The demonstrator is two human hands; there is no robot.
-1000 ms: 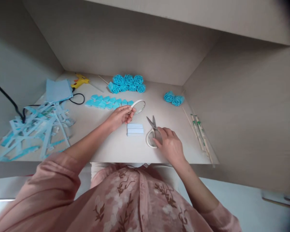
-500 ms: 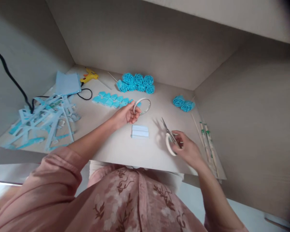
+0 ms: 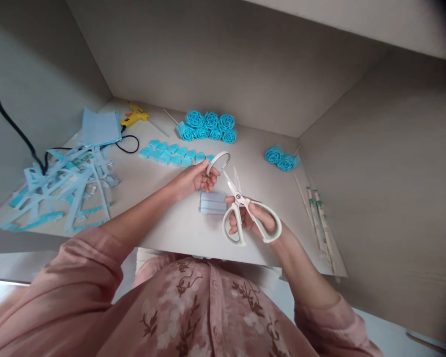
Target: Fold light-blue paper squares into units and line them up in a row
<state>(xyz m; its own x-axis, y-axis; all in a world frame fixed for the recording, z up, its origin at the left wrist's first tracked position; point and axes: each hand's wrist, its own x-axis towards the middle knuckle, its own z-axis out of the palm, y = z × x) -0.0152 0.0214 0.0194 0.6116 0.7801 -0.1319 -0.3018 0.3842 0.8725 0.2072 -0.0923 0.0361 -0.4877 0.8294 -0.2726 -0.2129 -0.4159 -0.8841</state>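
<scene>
My left hand (image 3: 198,178) pinches a narrow roll of white tape (image 3: 218,161) by its lower left side, above the middle of the table. Through the handles of a pair of white scissors (image 3: 239,200) go the fingers and thumb of my right hand (image 3: 253,218). The blades stand apart, with their tips close to the roll's lower right side. Below the roll a folded, pleated pale-blue piece (image 3: 211,203) lies on the table, partly shaded by my hands. Just behind my left hand lie rows of small blue cut pieces (image 3: 173,152).
Blue crepe roses (image 3: 210,125) stand at the back, with two more roses (image 3: 281,157) on the right. Sticks (image 3: 321,223) lie along the right edge. A yellow glue gun (image 3: 135,116), a pale-blue stack (image 3: 101,127) and a heap of blue strips (image 3: 70,186) fill the left.
My right hand has moved left and raised the scissors from the table's right side to the tape roll. The blades have opened wide. My left hand keeps the roll nearly in place.
</scene>
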